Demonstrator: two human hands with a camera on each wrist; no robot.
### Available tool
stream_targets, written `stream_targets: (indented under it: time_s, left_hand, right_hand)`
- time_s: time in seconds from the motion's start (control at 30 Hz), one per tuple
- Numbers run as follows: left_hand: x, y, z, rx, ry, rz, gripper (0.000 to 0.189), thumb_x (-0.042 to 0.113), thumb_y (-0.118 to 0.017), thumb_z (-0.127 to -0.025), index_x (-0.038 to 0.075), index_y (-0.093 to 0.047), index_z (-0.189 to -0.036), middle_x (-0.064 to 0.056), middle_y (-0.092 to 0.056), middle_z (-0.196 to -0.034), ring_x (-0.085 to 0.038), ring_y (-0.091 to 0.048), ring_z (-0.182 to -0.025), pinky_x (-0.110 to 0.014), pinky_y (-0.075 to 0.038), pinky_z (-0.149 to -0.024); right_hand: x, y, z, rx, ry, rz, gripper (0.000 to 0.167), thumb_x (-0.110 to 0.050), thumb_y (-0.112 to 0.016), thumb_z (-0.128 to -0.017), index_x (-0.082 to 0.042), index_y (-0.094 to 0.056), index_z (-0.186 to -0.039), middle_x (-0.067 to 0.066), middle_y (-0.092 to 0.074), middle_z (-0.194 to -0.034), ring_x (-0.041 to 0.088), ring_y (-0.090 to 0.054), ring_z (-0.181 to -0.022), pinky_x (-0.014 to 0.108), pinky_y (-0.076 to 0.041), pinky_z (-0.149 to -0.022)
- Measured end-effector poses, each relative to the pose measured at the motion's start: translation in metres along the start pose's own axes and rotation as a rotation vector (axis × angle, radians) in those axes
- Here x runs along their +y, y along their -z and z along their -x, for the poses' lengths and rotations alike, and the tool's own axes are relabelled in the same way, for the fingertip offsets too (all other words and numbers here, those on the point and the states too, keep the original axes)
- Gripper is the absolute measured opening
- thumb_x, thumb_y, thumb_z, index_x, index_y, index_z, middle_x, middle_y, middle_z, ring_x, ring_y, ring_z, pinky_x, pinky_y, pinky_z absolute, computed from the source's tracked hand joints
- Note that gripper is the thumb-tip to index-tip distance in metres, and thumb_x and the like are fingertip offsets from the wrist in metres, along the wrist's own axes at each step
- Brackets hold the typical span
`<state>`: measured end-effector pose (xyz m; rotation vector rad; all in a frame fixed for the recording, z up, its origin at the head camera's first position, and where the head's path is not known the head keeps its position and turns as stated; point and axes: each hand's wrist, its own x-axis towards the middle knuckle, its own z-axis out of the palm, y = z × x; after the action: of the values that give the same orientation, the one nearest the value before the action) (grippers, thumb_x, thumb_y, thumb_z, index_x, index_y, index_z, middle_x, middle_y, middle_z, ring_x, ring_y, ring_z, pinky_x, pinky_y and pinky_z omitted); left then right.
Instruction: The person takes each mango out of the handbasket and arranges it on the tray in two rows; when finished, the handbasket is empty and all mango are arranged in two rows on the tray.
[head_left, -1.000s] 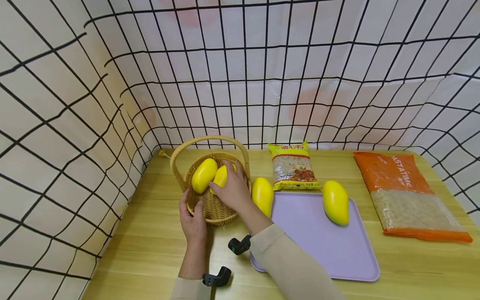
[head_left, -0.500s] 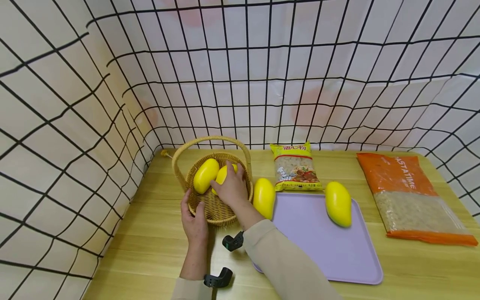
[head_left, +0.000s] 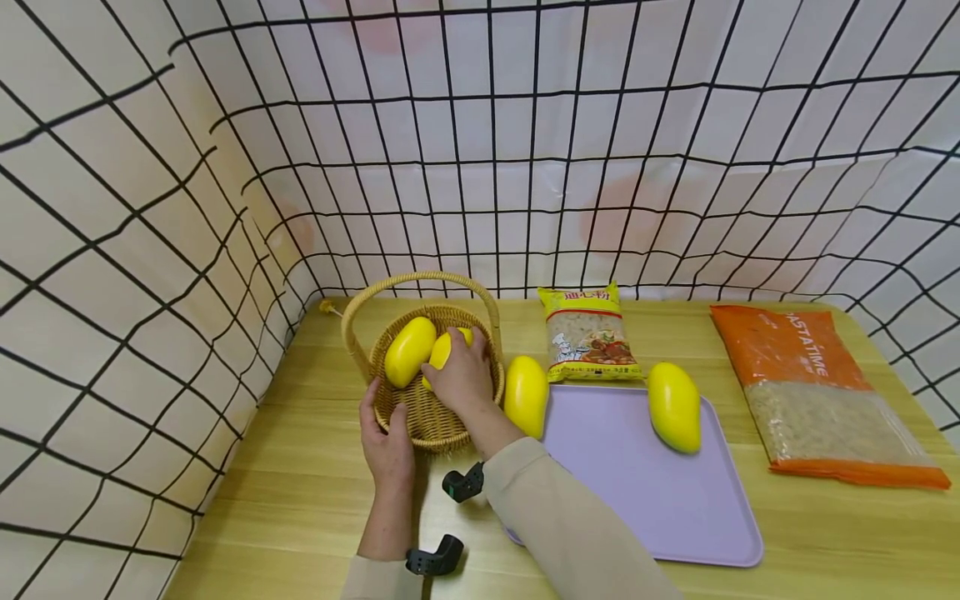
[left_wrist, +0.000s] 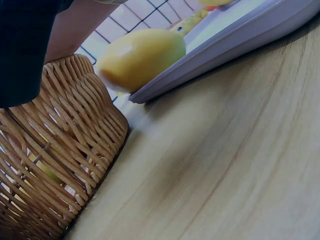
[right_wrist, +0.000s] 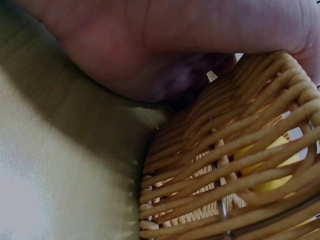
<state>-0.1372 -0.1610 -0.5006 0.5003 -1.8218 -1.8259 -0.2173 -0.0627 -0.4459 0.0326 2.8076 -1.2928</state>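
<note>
Near the middle of the head view, the right hand (head_left: 463,377) reaches down into a wicker basket (head_left: 427,423) and grasps a yellow mango (head_left: 440,360), fingers bent over its far side and thumb against its near left side. The palm covers part of the fruit, which sits in the right half of the basket. A second mango (head_left: 410,352) lies at the basket's left, its surface in plain sight.

Lower and to the left in the same frame, the left hand (head_left: 387,446) grips the basket's near left rim, thumb over the inner side and fingers along the outer wall. The right wrist view has this hand across the top, pressed close to the woven side.

Just right of the basket, a third mango (head_left: 527,396) rests at the upper left corner of a lilac tray (head_left: 637,483); the left wrist view shows it sticking out past the tray's edge. A fourth mango (head_left: 674,407) lies at the tray's upper right. Behind the tray is a yellow pasta packet (head_left: 591,342), and an orange pasta bag (head_left: 821,400) lies at the right of the frame.
</note>
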Motion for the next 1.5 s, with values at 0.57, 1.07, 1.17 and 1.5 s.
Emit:
stream_targets:
  time_s: [0.57, 1.07, 1.17, 1.5]
  left_hand:
    - [0.002, 0.0, 0.002, -0.003, 0.012, 0.005, 0.053, 0.004, -0.057, -0.097, 0.01, -0.048, -0.148, -0.013, -0.044, -0.158, -0.033, -0.032, -0.152, -0.053, -0.022, -0.126]
    - [0.0, 0.001, 0.002, -0.014, 0.018, 0.023, 0.052, 0.003, -0.056, -0.098, 0.01, -0.048, -0.149, -0.013, -0.042, -0.159, -0.031, -0.032, -0.152, -0.051, -0.026, -0.124]
    - [0.0, 0.001, 0.002, -0.012, 0.018, 0.027, 0.052, 0.003, -0.056, -0.097, 0.01, -0.048, -0.149, -0.014, -0.042, -0.159, -0.032, -0.032, -0.152, -0.052, -0.026, -0.125]
    - [0.0, 0.0, 0.001, -0.01, 0.006, 0.035, 0.052, 0.002, -0.055, -0.097, 0.008, -0.048, -0.148, -0.013, -0.043, -0.158, -0.032, -0.034, -0.151, -0.051, -0.027, -0.125]
  right_hand:
    - [-0.019, 0.026, 0.029, -0.003, 0.108, -0.263, 0.084, -0.03, -0.076, -0.082, -0.035, -0.036, -0.156, 0.017, -0.041, -0.152, 0.035, -0.061, -0.112, 0.047, -0.056, -0.086]
    - [0.003, 0.085, 0.064, -0.111, 0.275, -0.292, 0.083, -0.023, -0.073, -0.081, -0.051, -0.037, -0.151, 0.004, -0.034, -0.159, 0.033, -0.056, -0.118, 0.048, -0.053, -0.089]
    - [0.013, 0.098, 0.07, -0.129, 0.319, -0.266, 0.083, -0.021, -0.073, -0.082, -0.049, -0.038, -0.152, 0.004, -0.035, -0.159, 0.032, -0.054, -0.121, 0.049, -0.053, -0.092]
    - [0.042, 0.132, 0.083, -0.206, 0.24, -0.313, 0.081, -0.036, -0.088, -0.08, -0.041, -0.04, -0.145, 0.008, -0.043, -0.15, 0.034, -0.06, -0.113, 0.039, -0.058, -0.082]
